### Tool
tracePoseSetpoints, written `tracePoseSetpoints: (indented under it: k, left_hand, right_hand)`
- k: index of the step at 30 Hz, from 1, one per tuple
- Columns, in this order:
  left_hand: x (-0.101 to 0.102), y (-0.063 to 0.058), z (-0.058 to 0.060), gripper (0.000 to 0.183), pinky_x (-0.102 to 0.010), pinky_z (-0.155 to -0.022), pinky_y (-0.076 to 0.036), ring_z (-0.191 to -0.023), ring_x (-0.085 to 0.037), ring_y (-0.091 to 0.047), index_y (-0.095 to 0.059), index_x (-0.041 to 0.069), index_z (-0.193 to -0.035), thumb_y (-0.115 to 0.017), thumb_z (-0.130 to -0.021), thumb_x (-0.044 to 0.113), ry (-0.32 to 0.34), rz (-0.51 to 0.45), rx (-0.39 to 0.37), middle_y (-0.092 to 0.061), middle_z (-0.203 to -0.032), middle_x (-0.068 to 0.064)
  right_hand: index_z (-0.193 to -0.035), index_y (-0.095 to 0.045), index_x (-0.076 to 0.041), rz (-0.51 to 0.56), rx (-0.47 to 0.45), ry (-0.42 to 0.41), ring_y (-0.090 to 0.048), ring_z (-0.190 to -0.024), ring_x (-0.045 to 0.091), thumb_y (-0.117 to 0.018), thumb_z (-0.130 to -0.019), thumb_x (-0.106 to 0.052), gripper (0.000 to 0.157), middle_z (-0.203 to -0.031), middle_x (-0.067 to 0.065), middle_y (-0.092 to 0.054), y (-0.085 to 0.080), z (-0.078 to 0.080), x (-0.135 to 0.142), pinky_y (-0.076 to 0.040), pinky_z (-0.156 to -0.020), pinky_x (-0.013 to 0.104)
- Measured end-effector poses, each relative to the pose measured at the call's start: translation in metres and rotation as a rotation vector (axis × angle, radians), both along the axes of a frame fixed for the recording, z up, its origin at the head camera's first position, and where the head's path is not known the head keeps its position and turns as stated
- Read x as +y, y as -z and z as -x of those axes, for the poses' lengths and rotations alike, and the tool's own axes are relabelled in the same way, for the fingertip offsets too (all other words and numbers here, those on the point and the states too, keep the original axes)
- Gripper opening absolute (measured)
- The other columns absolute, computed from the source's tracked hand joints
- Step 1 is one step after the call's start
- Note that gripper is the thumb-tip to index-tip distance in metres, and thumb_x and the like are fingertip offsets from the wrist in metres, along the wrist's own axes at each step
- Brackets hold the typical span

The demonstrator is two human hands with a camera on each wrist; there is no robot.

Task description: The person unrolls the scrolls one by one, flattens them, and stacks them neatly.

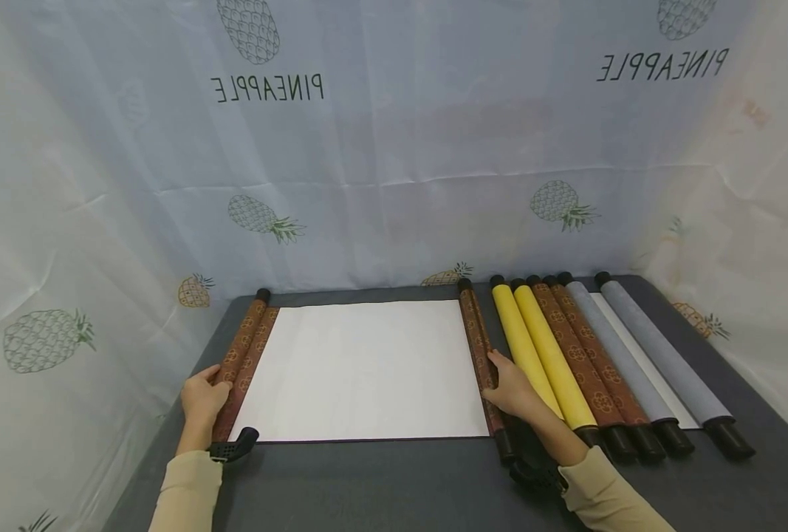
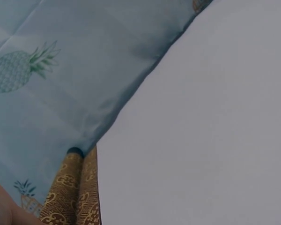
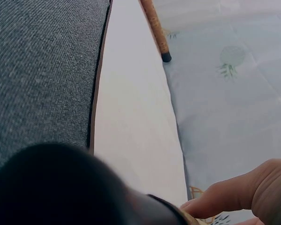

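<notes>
A hanging scroll with a blank white sheet [image 1: 367, 369] lies spread flat on the dark grey table, between brown patterned rolled ends with black knobs. My left hand [image 1: 202, 399] grips the left roll [image 1: 242, 340] near its lower part; a flat brown strip runs beside it. On the other side, my right hand [image 1: 513, 384] holds the right roll [image 1: 475, 332], thumb at its left and fingers over its right. In the left wrist view only part of the left hand [image 2: 7, 206] shows. The right wrist view shows the right hand's fingers [image 3: 229, 192]; a blurred dark shape covers the lower left.
Right of the scroll lie several rolled scrolls side by side: yellow ones [image 1: 529, 347], brown ones [image 1: 576, 351] and a grey pair [image 1: 666, 347] with a white strip between. A pineapple-printed curtain [image 1: 394, 148] encloses the table's back and sides. Bare grey table [image 1: 367, 488] runs along the front.
</notes>
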State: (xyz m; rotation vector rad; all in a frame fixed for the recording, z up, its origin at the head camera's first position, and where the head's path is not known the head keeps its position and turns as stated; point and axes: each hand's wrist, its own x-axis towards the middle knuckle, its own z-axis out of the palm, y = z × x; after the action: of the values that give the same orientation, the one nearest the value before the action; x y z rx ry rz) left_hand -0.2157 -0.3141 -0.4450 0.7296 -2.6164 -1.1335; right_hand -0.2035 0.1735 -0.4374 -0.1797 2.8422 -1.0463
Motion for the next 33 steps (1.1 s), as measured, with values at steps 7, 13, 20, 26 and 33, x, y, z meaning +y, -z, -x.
tracePoseSetpoints:
  k: [7,13,20,26,33]
  left_hand:
    - [-0.0025,0.0022,0.0011,0.052,-0.059,-0.101,-0.042,-0.126,-0.053,-0.044,-0.042,-0.012,-0.138,-0.049,-0.088,0.000,0.007,-0.025,0.008,-0.044,-0.136,-0.040]
    - [-0.0039,0.0028,0.0005,0.051,-0.059,-0.101,-0.042,-0.126,-0.053,-0.044,-0.042,-0.012,-0.138,-0.048,-0.089,0.000,0.004,-0.044,0.006,-0.044,-0.136,-0.040]
    - [-0.0057,0.0011,-0.0024,0.053,-0.060,-0.100,-0.043,-0.123,-0.054,-0.046,-0.037,-0.010,-0.142,-0.047,-0.091,0.000,-0.008,-0.097,-0.011,-0.042,-0.138,-0.040]
    - [-0.0088,0.0049,-0.0031,0.053,-0.061,-0.097,-0.044,-0.121,-0.055,-0.047,-0.038,-0.011,-0.141,-0.047,-0.090,0.001,0.017,-0.038,-0.002,-0.042,-0.136,-0.041]
    - [-0.0101,0.0071,-0.0039,0.052,-0.061,-0.096,-0.045,-0.118,-0.054,-0.049,-0.039,-0.012,-0.139,-0.049,-0.091,0.004,0.046,0.037,-0.002,-0.046,-0.133,-0.041]
  right_hand:
    - [-0.140,-0.032,0.019,-0.005,0.003,0.014,-0.029,-0.138,0.054,-0.059,-0.076,0.004,0.071,-0.151,0.038,-0.025,0.0010,0.0003,0.0017,-0.045,-0.070,0.033]
    - [-0.141,-0.031,0.018,0.019,0.004,0.014,-0.037,-0.133,0.054,-0.057,-0.077,0.005,0.069,-0.151,0.038,-0.023,-0.0002,-0.0006,0.0023,-0.039,-0.061,0.028]
    - [-0.139,-0.035,0.017,0.043,0.041,0.033,-0.057,-0.092,0.039,-0.049,-0.076,0.011,0.065,-0.150,0.038,-0.026,-0.0018,-0.0020,0.0037,-0.034,-0.052,0.024]
    - [-0.137,-0.038,0.017,0.031,0.043,0.038,-0.057,-0.076,0.031,-0.054,-0.079,0.007,0.061,-0.149,0.038,-0.028,-0.0002,-0.0021,0.0038,-0.037,-0.051,0.024]
    - [-0.137,-0.040,0.015,0.004,0.051,0.061,-0.059,-0.090,0.037,-0.058,-0.076,0.008,0.064,-0.146,0.038,-0.033,0.0028,-0.0018,0.0078,-0.042,-0.054,0.027]
